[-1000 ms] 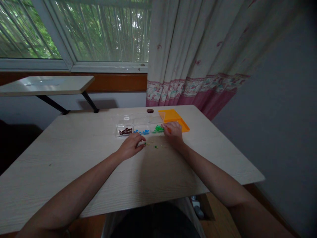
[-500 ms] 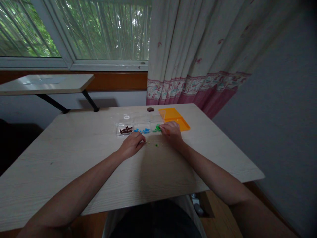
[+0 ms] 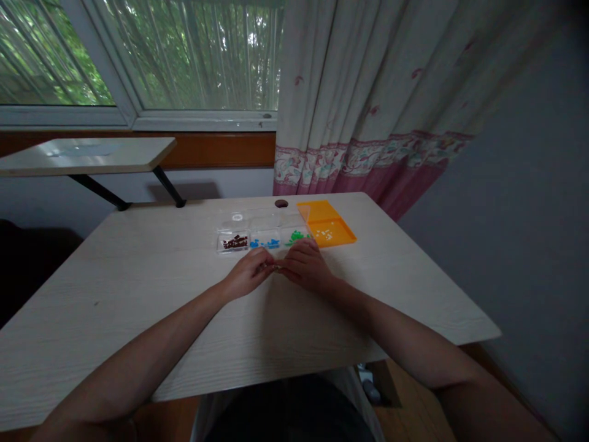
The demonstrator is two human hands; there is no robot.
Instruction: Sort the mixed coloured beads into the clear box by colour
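Note:
My left hand and my right hand meet fingertip to fingertip just in front of the clear boxes. Both are closed in a pinch around something small and pale that I cannot make out. Dark brown pieces fill the left clear box, blue pieces the middle one, green pieces the right one; their clear lids stand open behind. Beside my right hand lies an open orange case with several small white pieces in it. My right hand hides the table spot beneath it.
The pale wooden table has a round cable hole near its back edge. At the back left stands a raised shelf on black legs. A curtain hangs behind the right end, and a wall is on the right.
My right hand has moved left and nearer from the green pieces to my left hand, uncovering the white pieces in the orange case. It now covers the loose bits on the table.

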